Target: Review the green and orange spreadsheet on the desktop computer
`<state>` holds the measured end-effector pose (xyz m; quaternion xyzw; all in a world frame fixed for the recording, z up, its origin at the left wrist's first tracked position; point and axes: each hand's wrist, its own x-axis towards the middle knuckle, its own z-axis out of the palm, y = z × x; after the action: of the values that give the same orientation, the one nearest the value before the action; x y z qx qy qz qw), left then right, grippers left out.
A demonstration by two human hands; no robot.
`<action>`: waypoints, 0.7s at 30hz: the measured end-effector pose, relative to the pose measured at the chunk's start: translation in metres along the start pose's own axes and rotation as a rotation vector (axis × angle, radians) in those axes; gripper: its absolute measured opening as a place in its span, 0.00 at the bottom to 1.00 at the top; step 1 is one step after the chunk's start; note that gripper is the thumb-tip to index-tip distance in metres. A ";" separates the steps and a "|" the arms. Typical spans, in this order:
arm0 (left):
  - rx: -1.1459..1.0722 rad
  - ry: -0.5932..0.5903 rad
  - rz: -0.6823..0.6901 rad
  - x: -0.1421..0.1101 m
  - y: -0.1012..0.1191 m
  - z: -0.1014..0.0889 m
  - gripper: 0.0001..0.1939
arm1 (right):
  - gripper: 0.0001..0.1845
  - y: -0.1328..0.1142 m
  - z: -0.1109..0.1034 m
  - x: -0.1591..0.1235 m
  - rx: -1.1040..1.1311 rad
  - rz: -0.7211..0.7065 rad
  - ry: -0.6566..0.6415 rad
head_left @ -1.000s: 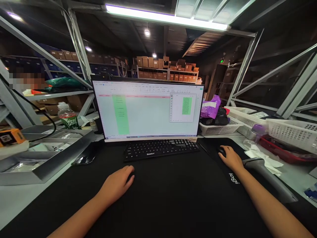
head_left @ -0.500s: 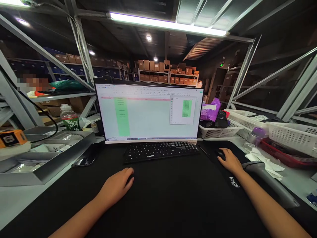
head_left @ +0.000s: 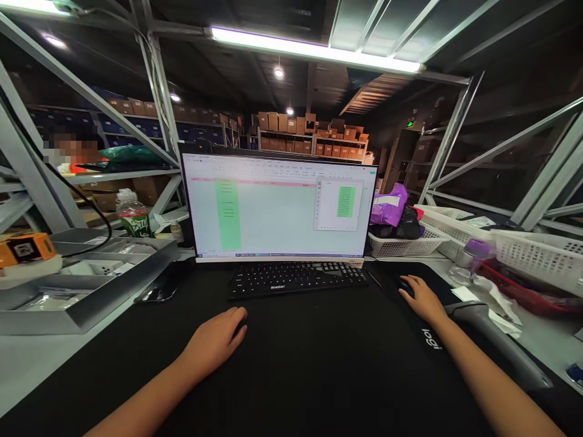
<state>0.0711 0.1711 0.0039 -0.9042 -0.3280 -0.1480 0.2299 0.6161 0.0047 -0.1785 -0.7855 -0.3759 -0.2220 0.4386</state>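
My right hand (head_left: 422,298) rests over a black computer mouse (head_left: 404,284), its fingers curved round it. The palm hides part of the mouse. My left hand (head_left: 218,337) lies on the black desk mat (head_left: 319,364), loosely bent, thumb apart from the fingers, and holds nothing I can see. In front of it, a black keyboard (head_left: 296,279) sits below the monitor (head_left: 273,212). On the screen is a spreadsheet with a green column and a small window at the right.
A grey handheld scanner (head_left: 505,346) lies beside my right forearm. White baskets (head_left: 537,255) and a purple parcel (head_left: 389,205) are at the right. To the left are a phone (head_left: 157,291), grey trays (head_left: 91,309) and a bottle (head_left: 134,215). A person (head_left: 73,145) is beyond the rack.
The view has shifted slightly, so the background sits a little to the right. Both hands keep their places on the mat and mouse.
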 end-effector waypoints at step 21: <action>-0.009 0.053 0.025 -0.001 0.002 -0.001 0.11 | 0.37 0.025 0.023 0.010 0.075 -0.062 0.076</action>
<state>0.0718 0.1688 0.0036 -0.9052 -0.3097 -0.1704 0.2361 0.6427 0.0205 -0.1966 -0.7475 -0.3913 -0.2511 0.4744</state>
